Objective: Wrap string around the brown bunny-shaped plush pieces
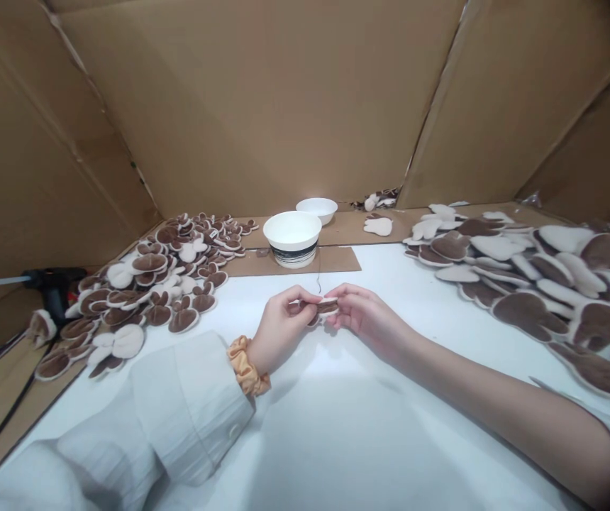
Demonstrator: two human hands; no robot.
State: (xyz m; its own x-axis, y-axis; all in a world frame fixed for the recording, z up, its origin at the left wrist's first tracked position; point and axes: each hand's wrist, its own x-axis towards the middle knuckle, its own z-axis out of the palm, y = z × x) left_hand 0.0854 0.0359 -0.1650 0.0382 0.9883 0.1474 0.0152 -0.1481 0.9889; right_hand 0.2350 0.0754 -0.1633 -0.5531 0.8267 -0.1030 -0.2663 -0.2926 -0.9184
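Near: white tabletop (347,433); left cuff (193,404) with an orange scrunchie (249,365) at the wrist.

Left hand (286,319): thumb and fingers pinch the left end of a small brown-and-white plush piece (328,306). Right hand (361,316): thumb and fingertips pinch its right end. Piece sits between the hands, at mid-table, apparently clear of the surface. Probable reason for the two-ended hold: keeps a soft piece steady and its middle exposed.

Orientation: visible long axis runs roughly left to right, from one hand to the other; brown band shows between pale edges. Ends covered by fingers, so which end leads cannot be told.

Just beyond: thin dark cord (319,284), running from the bowl side toward the piece; attachment not resolved.

Flanks: left heap of rabbit-shaped plush pieces (184,319), right heap of larger plush pieces (536,316). Separate sides presumably keep the sizes from mixing and the middle free. Glue gun (57,287) beyond the left heap's outer edge.

Farther: white bowl with dark bands (293,241) overlapping a cardboard strip (342,261); likely placed centrally for easy reach from both hands. Behind: second white bowl (318,207), lone pale plush piece (378,226), cardboard wall (262,106).
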